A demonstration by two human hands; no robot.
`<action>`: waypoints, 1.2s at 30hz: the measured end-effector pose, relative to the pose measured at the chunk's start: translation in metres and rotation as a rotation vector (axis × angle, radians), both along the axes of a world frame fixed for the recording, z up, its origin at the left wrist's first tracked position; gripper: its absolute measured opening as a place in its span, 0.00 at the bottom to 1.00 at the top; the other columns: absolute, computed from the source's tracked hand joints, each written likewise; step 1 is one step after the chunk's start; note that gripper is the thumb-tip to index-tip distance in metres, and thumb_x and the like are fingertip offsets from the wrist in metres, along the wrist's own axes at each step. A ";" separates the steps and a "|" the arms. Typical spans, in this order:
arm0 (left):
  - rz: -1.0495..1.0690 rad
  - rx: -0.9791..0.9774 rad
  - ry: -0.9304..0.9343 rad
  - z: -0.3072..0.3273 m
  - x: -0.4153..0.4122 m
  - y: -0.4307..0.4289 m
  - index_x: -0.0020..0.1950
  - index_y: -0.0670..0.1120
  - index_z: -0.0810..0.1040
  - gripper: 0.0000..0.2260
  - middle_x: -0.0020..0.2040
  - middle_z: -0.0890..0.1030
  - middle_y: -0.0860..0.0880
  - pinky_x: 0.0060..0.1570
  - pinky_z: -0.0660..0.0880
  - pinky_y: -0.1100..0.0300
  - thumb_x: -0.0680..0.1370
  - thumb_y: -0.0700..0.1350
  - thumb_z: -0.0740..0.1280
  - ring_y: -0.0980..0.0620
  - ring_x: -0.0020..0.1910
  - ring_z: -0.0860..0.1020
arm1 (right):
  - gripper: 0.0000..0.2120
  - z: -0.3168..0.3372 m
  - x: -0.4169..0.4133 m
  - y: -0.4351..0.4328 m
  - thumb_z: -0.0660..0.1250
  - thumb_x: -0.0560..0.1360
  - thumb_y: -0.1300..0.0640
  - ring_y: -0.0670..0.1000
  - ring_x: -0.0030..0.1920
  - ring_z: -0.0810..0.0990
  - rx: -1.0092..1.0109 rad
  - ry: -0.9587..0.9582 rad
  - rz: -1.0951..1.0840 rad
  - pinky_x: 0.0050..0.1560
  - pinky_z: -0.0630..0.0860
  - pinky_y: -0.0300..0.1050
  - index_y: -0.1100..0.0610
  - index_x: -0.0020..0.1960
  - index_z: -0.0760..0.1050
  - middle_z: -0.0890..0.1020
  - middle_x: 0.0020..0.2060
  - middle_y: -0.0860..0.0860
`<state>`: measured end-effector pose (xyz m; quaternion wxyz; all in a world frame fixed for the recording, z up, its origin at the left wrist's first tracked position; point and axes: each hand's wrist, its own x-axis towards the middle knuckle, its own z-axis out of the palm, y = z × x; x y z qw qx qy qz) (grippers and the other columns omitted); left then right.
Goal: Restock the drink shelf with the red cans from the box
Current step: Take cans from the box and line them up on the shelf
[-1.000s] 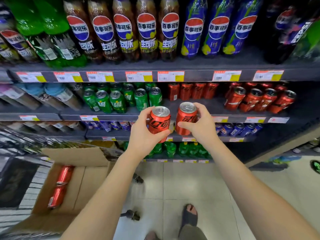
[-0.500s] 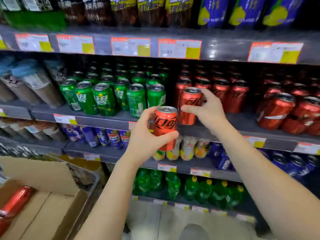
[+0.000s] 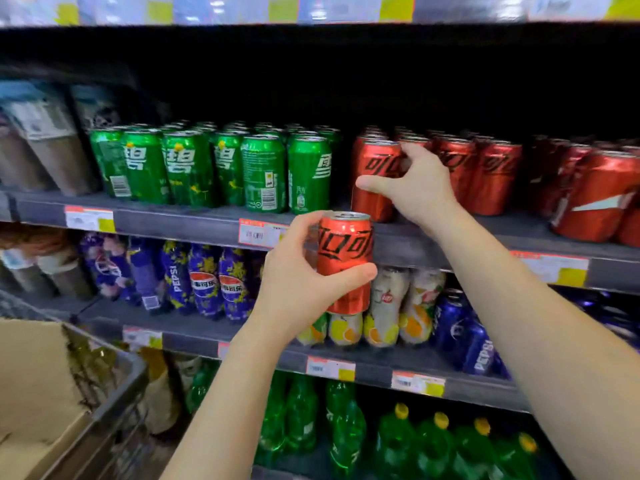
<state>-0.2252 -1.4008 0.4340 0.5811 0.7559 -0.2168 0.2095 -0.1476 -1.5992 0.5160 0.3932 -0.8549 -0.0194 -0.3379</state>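
Store drink shelf [image 3: 173, 216] ahead: green cans [image 3: 242, 168] left, row of red cans [image 3: 491, 174] right. My right hand [image 3: 419, 188] grips first red can [image 3: 375, 168] at shelf front, between green cans and red row, thumb across its face. My left hand [image 3: 298, 289] holds second red can [image 3: 344, 258] upright, just below shelf edge. Cardboard box [image 3: 31, 393] lower left.

A: Where is the right hand [image 3: 419, 192]?
B: Up at the shelf [image 3: 450, 237], thumb and fingers curled round a red can [image 3: 374, 174] that is upright at the front edge. More red cans [image 3: 495, 174] stand just right of those fingers, green cans [image 3: 256, 168] to their left.
A: And the left hand [image 3: 294, 285]?
B: Lower down, gripping a second red can [image 3: 346, 258] upright, just below the right thumb.
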 end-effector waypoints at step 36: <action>-0.093 -0.036 -0.024 0.016 -0.007 0.002 0.66 0.60 0.73 0.31 0.55 0.80 0.64 0.45 0.74 0.76 0.68 0.52 0.83 0.71 0.53 0.77 | 0.38 0.002 -0.028 0.021 0.77 0.69 0.41 0.52 0.64 0.77 0.127 -0.016 -0.096 0.62 0.71 0.42 0.56 0.73 0.70 0.80 0.64 0.53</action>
